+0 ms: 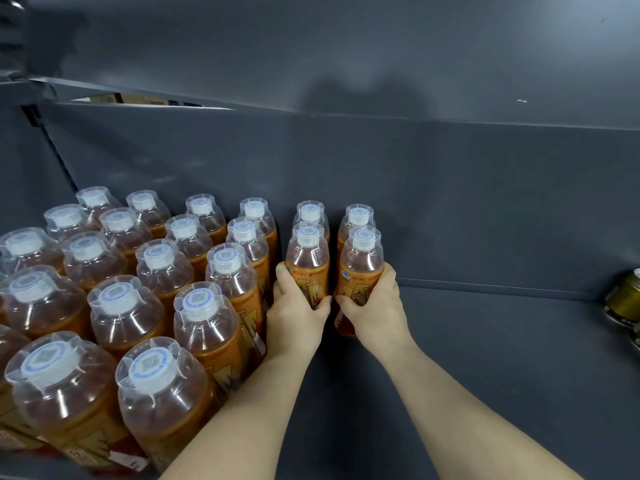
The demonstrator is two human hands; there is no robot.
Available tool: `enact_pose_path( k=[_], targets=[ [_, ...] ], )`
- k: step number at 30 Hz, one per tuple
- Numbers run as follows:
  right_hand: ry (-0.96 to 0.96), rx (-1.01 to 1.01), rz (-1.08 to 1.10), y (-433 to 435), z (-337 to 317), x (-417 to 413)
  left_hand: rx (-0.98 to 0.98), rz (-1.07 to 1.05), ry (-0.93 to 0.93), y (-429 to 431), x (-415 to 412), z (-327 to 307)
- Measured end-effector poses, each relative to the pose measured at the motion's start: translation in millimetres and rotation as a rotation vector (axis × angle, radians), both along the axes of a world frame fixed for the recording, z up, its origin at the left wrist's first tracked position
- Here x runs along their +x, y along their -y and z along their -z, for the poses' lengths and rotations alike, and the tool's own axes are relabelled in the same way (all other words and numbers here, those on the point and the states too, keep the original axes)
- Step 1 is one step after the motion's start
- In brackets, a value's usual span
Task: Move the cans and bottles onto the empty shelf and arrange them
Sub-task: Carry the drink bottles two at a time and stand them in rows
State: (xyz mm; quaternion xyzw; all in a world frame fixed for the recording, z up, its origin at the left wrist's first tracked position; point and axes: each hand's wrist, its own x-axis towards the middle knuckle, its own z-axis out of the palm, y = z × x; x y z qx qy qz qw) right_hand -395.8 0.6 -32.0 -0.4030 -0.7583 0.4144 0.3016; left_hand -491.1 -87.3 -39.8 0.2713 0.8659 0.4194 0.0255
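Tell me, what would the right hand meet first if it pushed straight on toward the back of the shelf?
The right hand grips a front bottle; that would probably meet the back bottle just behind it first. Their gap is unclear.

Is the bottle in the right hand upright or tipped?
Upright: the bottle gripped by the right hand stands with its white cap straight above its body.

This is looking like a shop or stockroom: identical orange drink bottles (162,268) are standing in tight rows on a dark grey metal shelf (485,341), cans (625,299) sitting at its right edge.
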Motion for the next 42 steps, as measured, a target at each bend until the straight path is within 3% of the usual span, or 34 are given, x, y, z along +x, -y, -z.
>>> enact_pose_path(
  k=[13,21,28,42],
  targets=[
    [0.136,-0.144,0.019,21.0,1.6,27.6,-0.029,0.061,0.071,17.6,12.2,3.6],
    [0.412,0.036,0.062,44.7,-3.7,67.8,-0.055,0.137,0.031,40.4,27.0,0.8],
    [0.574,0.262,-0.025,63.5,-19.2,95.7,-0.131,0.273,-0.162,67.0,47.4,-15.8],
    [0.642,0.326,-0.197,111.3,-30.4,188.7,-0.364,0.316,-0.29,142.0,135.6,-30.6]
  ],
)
